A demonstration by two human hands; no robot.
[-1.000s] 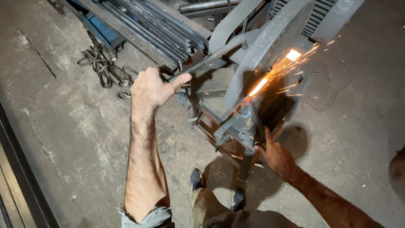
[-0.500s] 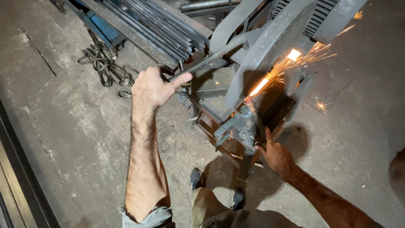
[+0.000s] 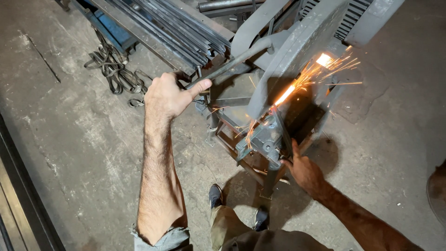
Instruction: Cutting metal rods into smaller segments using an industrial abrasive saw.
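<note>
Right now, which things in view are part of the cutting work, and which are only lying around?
In use: left hand on saw handle; right hand at vise; sparks.
Lying about: coiled straps; metal bars.

Metal workshop.
Shown by a sparking chop saw [image 3: 297, 51], stacked steel bars [image 3: 172, 28], stained concrete floor [image 3: 69, 130].

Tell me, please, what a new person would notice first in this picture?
First, the orange sparks spraying from the grey cut-off saw at upper centre. Next, the left hand gripping the saw's lever handle, and the right hand low at the clamp. Long steel strips lie top left.
</note>
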